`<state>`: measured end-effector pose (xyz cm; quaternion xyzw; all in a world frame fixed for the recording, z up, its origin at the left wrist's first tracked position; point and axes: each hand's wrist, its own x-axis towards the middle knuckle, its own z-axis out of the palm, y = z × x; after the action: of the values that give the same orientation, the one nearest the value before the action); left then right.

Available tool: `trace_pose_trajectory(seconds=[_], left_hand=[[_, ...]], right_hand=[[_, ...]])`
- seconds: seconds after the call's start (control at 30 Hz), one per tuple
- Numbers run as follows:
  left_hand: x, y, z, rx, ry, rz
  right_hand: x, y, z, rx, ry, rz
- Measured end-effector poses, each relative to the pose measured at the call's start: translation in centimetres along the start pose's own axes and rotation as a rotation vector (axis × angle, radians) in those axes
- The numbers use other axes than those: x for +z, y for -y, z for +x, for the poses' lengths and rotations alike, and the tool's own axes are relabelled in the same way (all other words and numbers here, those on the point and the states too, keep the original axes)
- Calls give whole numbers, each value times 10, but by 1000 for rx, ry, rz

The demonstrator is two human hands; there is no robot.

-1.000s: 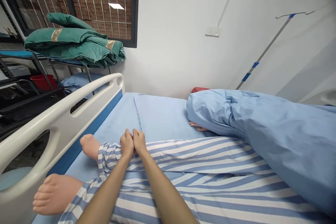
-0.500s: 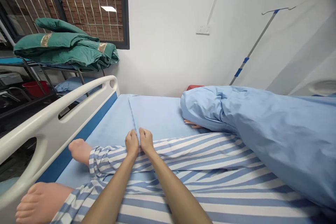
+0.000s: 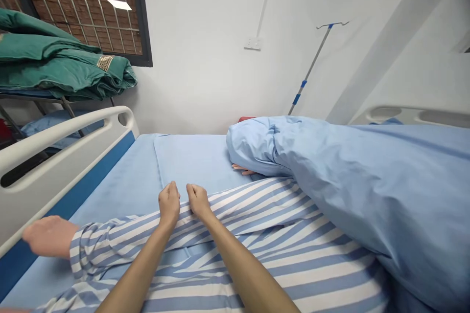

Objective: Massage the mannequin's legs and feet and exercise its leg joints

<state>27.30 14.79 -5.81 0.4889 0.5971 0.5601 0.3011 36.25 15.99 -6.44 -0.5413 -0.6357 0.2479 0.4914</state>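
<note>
**Hands parting on mannequin's striped trousers**
L hand (image 3: pixel 169 204) & R hand (image 3: pixel 199 200) are resting just apart now, no longer pressed together, fingers curled, neither clamping cloth. Striped trouser leg (image 3: pixel 235 220) is lying across the bed, w/ bare foot (image 3: pixel 49 236) pointing twd white side rail (image 3: pixel 62 156). Blue duvet (image 3: pixel 367 181) is bunching on R over mannequin's hand (image 3: pixel 242 170); green quilts (image 3: pixel 62 58) are lying beyond rail.

A hospital bed (image 3: pixel 110 195) holds what seems a mannequin (image 3: pixel 257 210), partly under a blue quilt (image 3: pixel 367 190).
</note>
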Motion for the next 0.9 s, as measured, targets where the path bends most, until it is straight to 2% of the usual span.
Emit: trace_pose_trajectory(seconds=[0.1, 0.2, 0.27, 0.37, 0.53, 0.73, 0.9], left_hand=[[22, -5, -2, 41, 42, -11], [38, 2, -7, 93, 76, 150], [43, 6, -8, 105, 93, 229], [47, 6, -6, 103, 112, 232], [58, -5, -1, 99, 119, 217], [102, -20, -20, 98, 169, -13], [130, -22, -33, 103, 137, 51]], right_hand=[[-12, -3, 5, 32, 7, 30], [-30, -7, 14, -4, -63, -5], [-43, -14, 16, -19, -71, -73], [-57, -24, 14, 0, -28, -141], [-76, -28, 16, -59, -60, -86], [-103, -38, 16, -5, -33, -178], [-126, -42, 19, -90, -50, -250]])
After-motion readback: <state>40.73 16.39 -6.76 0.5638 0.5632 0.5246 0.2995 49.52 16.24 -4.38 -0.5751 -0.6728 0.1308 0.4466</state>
